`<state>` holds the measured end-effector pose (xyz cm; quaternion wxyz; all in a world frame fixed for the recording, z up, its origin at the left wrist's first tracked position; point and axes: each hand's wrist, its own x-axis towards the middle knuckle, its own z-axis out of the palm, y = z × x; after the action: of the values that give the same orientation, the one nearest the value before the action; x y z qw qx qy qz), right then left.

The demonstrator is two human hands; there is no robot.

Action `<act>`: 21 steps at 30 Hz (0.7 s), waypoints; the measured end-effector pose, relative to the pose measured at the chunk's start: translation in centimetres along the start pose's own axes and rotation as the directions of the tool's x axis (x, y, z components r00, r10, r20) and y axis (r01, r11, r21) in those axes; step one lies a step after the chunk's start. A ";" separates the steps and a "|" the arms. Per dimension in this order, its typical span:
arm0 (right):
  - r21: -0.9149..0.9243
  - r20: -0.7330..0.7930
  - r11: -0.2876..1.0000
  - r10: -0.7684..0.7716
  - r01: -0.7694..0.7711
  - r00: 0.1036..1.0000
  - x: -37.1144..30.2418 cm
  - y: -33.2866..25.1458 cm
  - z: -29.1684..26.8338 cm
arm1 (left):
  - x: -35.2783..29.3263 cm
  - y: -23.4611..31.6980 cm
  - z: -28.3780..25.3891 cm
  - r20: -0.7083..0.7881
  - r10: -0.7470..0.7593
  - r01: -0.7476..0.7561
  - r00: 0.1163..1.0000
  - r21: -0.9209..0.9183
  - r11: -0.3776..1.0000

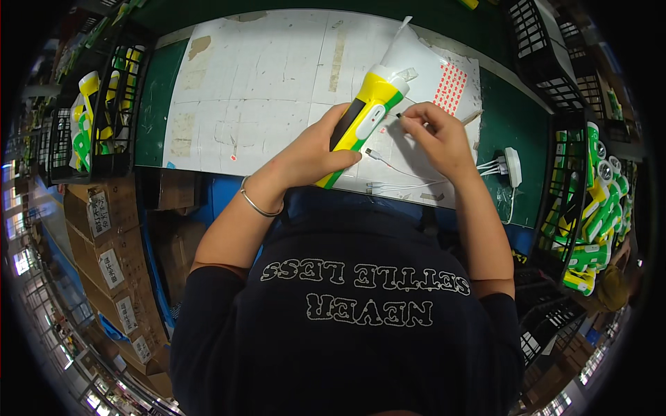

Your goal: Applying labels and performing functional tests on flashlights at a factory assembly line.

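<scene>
Two bare hands meet over the middle of the desk, whose green top is covered by a worn white sheet. The left hand is wrapped firmly around the lower body of a yellow, green and black plastic flashlight with a white switch panel, holding it tilted so its head points up and away from the person. The right hand is closed in a pinch on a small dark thing right beside the flashlight's side — too small to tell what it is. Under the hands thin white cables trail across the sheet to a white charger block at the right. A sheet of small red round stickers lies just beyond the right hand. Black wire baskets on both sides (left, right) hold more yellow-and-green flashlights.
</scene>
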<state>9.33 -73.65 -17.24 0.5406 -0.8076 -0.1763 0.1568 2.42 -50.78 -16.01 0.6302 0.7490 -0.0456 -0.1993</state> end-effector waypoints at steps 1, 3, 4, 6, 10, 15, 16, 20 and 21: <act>0.186 0.012 0.983 0.000 -0.003 1.000 -0.5 -0.5 -0.4 | 0.2 0.1 0.3 0.006 0.001 -0.001 1.000 -0.001 1.000; 0.189 0.028 0.982 0.018 -0.023 0.999 -1.1 -1.3 -0.8 | 0.6 0.5 0.9 0.002 0.061 -0.061 0.998 0.027 0.998; 0.194 0.047 0.980 0.029 -0.038 0.998 -1.4 -1.8 -0.9 | 0.9 0.4 1.3 0.010 0.064 -0.065 0.998 0.027 0.998; 0.278 0.051 0.959 0.040 -0.053 0.998 -1.7 -2.4 -1.0 | 1.3 -0.1 2.0 -0.025 0.155 -0.153 0.988 0.077 0.985; 0.329 0.084 0.927 0.161 -0.180 0.983 -1.8 -2.3 -1.7 | 1.9 0.4 2.7 -0.058 0.229 -0.217 0.972 0.162 0.963; 0.271 0.000 0.941 0.208 -0.201 0.978 -1.9 -1.6 -1.1 | 1.7 1.2 3.8 -0.213 0.300 -0.150 0.930 0.525 0.838; 0.286 -0.011 0.936 0.217 -0.205 0.976 -1.9 -1.5 -1.0 | 1.6 1.2 4.0 -0.215 0.299 -0.148 0.930 0.525 0.838; 0.349 0.038 0.886 0.312 -0.305 0.949 -1.7 -2.8 -1.2 | 1.4 1.1 4.2 -0.225 0.314 -0.127 0.922 0.592 0.796; 0.349 0.039 0.886 0.310 -0.304 0.950 -1.7 -2.6 -1.0 | 1.4 0.9 4.2 -0.224 0.326 -0.142 0.919 0.583 0.800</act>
<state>7.99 -74.31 -14.35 0.6458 -0.7170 -0.0108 0.2621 2.34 -55.34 -16.01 0.4042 0.9095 -0.0942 0.0243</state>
